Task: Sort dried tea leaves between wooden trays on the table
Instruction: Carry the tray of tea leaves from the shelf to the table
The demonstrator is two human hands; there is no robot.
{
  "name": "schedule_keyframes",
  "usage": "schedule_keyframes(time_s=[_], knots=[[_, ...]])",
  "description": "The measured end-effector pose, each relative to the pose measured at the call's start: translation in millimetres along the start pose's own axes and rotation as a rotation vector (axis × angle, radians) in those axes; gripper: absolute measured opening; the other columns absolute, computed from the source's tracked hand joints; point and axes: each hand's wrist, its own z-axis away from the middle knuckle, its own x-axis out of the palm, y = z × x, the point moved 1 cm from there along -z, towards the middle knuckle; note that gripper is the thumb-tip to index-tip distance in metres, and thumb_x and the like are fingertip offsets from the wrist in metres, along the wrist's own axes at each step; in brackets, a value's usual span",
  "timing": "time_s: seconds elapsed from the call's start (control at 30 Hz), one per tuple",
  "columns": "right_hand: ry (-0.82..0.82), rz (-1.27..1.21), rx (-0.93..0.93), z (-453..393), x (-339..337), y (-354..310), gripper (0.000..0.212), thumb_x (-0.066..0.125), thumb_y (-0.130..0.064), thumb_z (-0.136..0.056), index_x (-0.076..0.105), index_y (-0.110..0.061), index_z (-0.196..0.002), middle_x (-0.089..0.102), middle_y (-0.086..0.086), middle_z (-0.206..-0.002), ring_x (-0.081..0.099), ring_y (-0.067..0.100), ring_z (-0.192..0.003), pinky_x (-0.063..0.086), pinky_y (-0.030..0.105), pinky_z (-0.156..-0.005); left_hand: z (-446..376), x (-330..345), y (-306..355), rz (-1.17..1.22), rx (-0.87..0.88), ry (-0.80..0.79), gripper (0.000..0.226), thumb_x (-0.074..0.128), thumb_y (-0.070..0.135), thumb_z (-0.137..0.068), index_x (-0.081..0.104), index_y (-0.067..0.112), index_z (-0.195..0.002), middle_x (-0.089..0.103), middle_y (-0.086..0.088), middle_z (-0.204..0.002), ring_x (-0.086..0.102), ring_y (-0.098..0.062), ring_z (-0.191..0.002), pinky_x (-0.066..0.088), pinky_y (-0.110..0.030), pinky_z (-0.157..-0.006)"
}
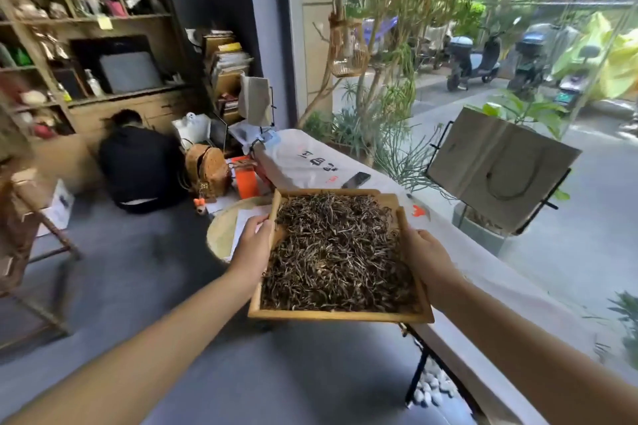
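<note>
A square wooden tray [340,316] heaped with dark dried tea leaves [336,255] is held in the air, partly over the left edge of a long table with a white cloth [483,272]. My left hand [253,245] grips the tray's left rim, thumb on top. My right hand [426,259] grips the right rim. A second wooden tray [386,197] peeks out from behind the far right corner, on the table.
A black phone [356,179] lies further along the table. A round woven tray [224,231] sits left of the table's edge. A person in black [141,166] crouches on the floor near a brown backpack [207,169]. A paper bag on a stand [500,166] stands by the window.
</note>
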Motion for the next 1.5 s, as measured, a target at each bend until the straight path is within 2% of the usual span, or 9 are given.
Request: schedule_keyframes(time_s=[0.13, 0.27, 0.43, 0.63, 0.77, 0.93, 1.17, 1.37, 1.5], knots=[[-0.101, 0.057, -0.08, -10, 73, -49, 0.066, 0.037, -0.069, -0.084, 0.062, -0.009, -0.099, 0.065, 0.005, -0.092, 0.059, 0.014, -0.078, 0.039, 0.023, -0.058, -35, -73, 8, -0.011, 0.008, 0.104, 0.028, 0.036, 0.032, -0.099, 0.052, 0.024, -0.119, 0.054, -0.001, -0.088, 0.045, -0.014, -0.066, 0.031, -0.027, -0.052], [-0.187, 0.136, -0.1, -12, 144, -86, 0.069, 0.034, -0.07, -0.085, 0.06, -0.011, -0.109, 0.063, 0.01, -0.108, 0.058, 0.027, -0.101, 0.047, 0.038, -0.088, -63, -141, 11, 0.018, 0.004, 0.216, 0.032, 0.035, 0.027, -0.099, 0.051, 0.016, -0.125, 0.051, 0.003, -0.083, 0.043, -0.011, -0.066, 0.033, -0.027, -0.054], [-0.323, 0.119, -0.166, -12, 229, -119, 0.054, 0.034, -0.058, -0.092, 0.062, -0.012, -0.081, 0.065, 0.002, -0.082, 0.051, 0.006, -0.063, 0.041, 0.017, -0.04, -86, -214, 6, 0.006, -0.02, 0.36, 0.032, 0.034, 0.023, -0.1, 0.05, 0.011, -0.125, 0.046, 0.004, -0.075, 0.04, -0.01, -0.062, 0.029, -0.025, -0.05], [-0.439, 0.134, -0.223, -20, 330, -145, 0.063, 0.038, -0.059, -0.091, 0.06, -0.004, -0.11, 0.065, 0.012, -0.096, 0.057, 0.013, -0.075, 0.047, 0.033, -0.082, -110, -293, -11, 0.034, -0.065, 0.539, 0.032, 0.037, 0.019, -0.1, 0.051, 0.006, -0.126, 0.06, -0.01, -0.105, 0.049, -0.022, -0.082, 0.034, -0.025, -0.055], [-0.537, 0.151, -0.289, -31, 396, -170, 0.051, 0.036, -0.054, -0.093, 0.058, -0.011, -0.111, 0.055, -0.001, -0.086, 0.051, 0.007, -0.069, 0.04, 0.018, -0.06, -132, -339, -22, 0.049, -0.107, 0.638, 0.035, 0.037, 0.02, -0.1, 0.051, 0.006, -0.128, 0.054, -0.021, -0.126, 0.051, -0.037, -0.112, 0.039, -0.032, -0.069], [-0.669, 0.271, -0.351, -45, 475, -208, 0.051, 0.036, -0.049, -0.094, 0.06, -0.006, -0.109, 0.06, 0.012, -0.095, 0.057, 0.025, -0.085, 0.041, 0.026, -0.064, -159, -393, -25, 0.091, -0.157, 0.77, 0.031, 0.038, 0.022, -0.099, 0.053, 0.008, -0.122, 0.05, -0.005, -0.077, 0.041, -0.016, -0.06, 0.026, -0.027, -0.049], [-0.828, 0.357, -0.384, -55, 591, -239, 0.054, 0.032, -0.044, -0.098, 0.059, 0.001, -0.11, 0.053, 0.005, -0.081, 0.047, 0.013, -0.065, 0.036, 0.029, -0.07, -178, -462, -31, 0.045, -0.248, 0.93, 0.029, 0.036, 0.025, -0.097, 0.055, 0.016, -0.117, 0.059, -0.019, -0.111, 0.058, -0.036, -0.096, 0.041, -0.033, -0.068], [-1.003, 0.353, -0.419, -28, 695, -244, 0.055, 0.034, -0.042, -0.097, 0.057, 0.005, -0.116, 0.06, 0.02, -0.119, 0.056, 0.033, -0.107, 0.043, 0.039, -0.095, -180, -532, -60, 0.064, -0.294, 1.072, 0.024, 0.036, 0.026, -0.098, 0.053, 0.021, -0.114, 0.053, -0.006, -0.098, 0.046, -0.016, -0.07, 0.032, -0.027, -0.054], [-1.115, 0.35, -0.401, 2, 773, -248, 0.054, 0.037, -0.043, -0.096, 0.055, 0.002, -0.121, 0.059, 0.018, -0.122, 0.054, 0.034, -0.113, 0.04, 0.045, -0.102, -188, -598, -84, 0.091, -0.302, 1.154, 0.028, 0.04, 0.017, -0.096, 0.052, 0.019, -0.071, 0.05, -0.003, -0.068, 0.041, -0.014, -0.059, 0.029, -0.028, -0.054]])
